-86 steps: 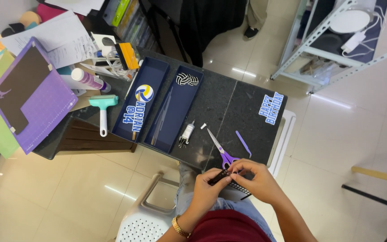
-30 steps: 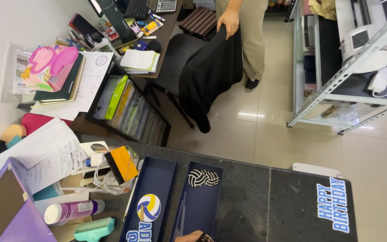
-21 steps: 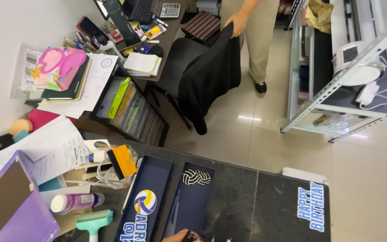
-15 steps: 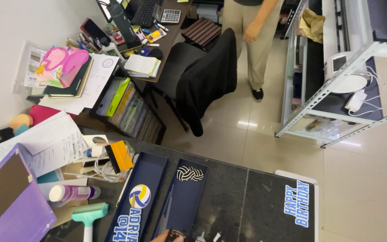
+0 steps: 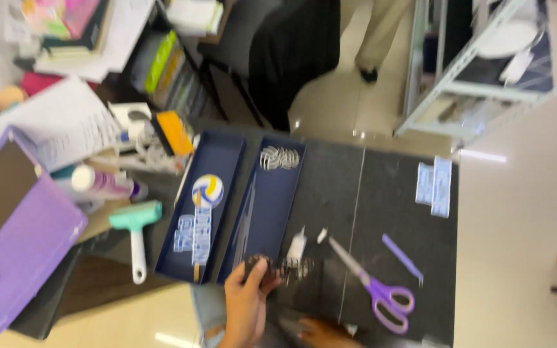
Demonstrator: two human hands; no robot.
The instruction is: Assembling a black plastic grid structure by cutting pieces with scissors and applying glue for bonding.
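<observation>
Your left hand [image 5: 245, 308] pinches a dark patterned cut-out [image 5: 283, 267] just past the navy tray [image 5: 267, 206], lifted off the black mat [image 5: 388, 212]. Your right hand [image 5: 322, 332] presses there, grip unclear; purple scissors [image 5: 375, 287] lie near.

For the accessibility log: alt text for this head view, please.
Blurred view down on a dark worktable: the left hand holds a small dark patterned piece beside two navy trays, with purple scissors to the right.

a black tabletop [image 5: 381, 193] carries two navy trays [image 5: 204, 212], purple scissors [image 5: 375, 283], a small white glue bottle [image 5: 296, 246] and a purple stick [image 5: 402, 256].
</observation>
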